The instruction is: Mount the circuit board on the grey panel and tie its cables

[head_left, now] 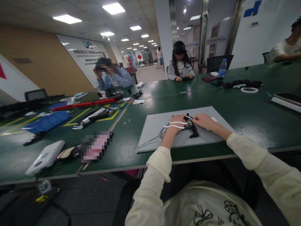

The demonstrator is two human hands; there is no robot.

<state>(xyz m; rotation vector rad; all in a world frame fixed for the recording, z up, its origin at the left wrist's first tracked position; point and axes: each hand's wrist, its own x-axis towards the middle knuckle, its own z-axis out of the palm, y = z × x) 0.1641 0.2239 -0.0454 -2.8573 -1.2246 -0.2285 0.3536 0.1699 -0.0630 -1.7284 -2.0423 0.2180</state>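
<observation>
One black bracket [194, 131] on the grey board [150, 131], long side running toward me, just right of my left grip [177, 120], the nearer; its hold hidden, can't tell. Right grip [199, 119] pinched, seemingly on a white strip [188, 118].

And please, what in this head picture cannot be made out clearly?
Head view:
Black part: partly hidden by the left hand.
What the right hand touches: too small to tell.
Dark flat object: cut off by the right edge.
Wall sign: lettering blurred.
</observation>
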